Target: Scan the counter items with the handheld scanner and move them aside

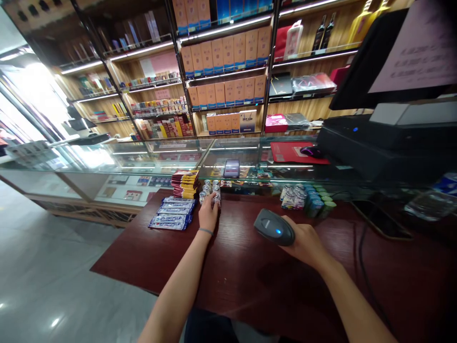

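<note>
My left hand [208, 212], with a dark band at the wrist, reaches to the near end of a cluster of small silver-topped cans [215, 186]. Its fingers close around one of the nearest cans, partly hiding it. My right hand [303, 242] is wrapped round the handle of a dark grey barcode scanner [274, 226], which is held above the table and shows a lit blue light. Left of the cans lie blue-and-silver packets [173, 213] in a row and a stack of red-and-yellow packets [184, 183].
On the brown table [235, 267], more cans [293, 196] and green and blue cylinders [319, 202] stand right of the scanner. A phone [382, 220] and a cable [361, 252] lie farther right. Behind are a glass display counter [157, 159] and a monitor [371, 57].
</note>
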`<state>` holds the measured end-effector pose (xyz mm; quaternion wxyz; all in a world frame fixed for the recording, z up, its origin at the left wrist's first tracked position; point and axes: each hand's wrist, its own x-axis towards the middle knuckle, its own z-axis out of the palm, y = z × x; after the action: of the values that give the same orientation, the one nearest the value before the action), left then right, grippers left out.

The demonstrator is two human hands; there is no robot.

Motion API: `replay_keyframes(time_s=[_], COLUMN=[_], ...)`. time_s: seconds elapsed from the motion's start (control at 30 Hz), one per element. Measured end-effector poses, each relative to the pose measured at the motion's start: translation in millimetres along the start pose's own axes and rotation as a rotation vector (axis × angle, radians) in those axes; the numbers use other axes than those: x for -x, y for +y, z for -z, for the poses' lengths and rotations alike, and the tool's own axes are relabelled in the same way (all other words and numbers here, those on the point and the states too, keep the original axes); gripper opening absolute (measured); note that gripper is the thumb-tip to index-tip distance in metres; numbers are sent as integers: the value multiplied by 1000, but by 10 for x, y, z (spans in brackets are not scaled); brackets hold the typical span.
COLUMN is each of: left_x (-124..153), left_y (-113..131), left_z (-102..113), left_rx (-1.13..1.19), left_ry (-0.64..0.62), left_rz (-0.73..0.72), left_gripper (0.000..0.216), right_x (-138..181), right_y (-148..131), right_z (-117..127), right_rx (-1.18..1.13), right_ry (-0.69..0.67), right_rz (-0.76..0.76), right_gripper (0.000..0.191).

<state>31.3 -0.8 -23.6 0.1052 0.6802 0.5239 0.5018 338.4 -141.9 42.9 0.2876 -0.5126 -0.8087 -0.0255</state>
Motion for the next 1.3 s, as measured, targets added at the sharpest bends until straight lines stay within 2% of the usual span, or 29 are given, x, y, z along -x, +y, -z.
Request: replay_keyframes(time_s=[0.17,0.33,0.6,0.9,1.03,1.13,1.23,1.3], left_x=[27,19,2,12,12,49,112,155], left_y=[12,15,18,19,94,185,307,405], left_z=[-1,-44,-89,-38,1,-32,-175,-333], left_rx=[-5,-21,-43,17,29,88,207,288], left_ry=[-14,-30,-8,53,135,170,130,45], left_rz=[33,8,14,-33,-121,-148,-108,-79], left_gripper=[45,50,50,58,48,40,34,33], right_x=[0,-4,6,12,18,37,72,103], right_y=[-4,-7,11,54,108,196,319,411], right_z=[1,2,-2,-27,-36,-11,49,98], right_rx=[2,15,32,-11,-14,-30,-37,-17], right_ry=[-2,15,38,36,63,188,303,377], right_rz=[9,8,23,-23,-110,-223,-360,-450], right_gripper=[34,36,36,32,35,44,43,43])
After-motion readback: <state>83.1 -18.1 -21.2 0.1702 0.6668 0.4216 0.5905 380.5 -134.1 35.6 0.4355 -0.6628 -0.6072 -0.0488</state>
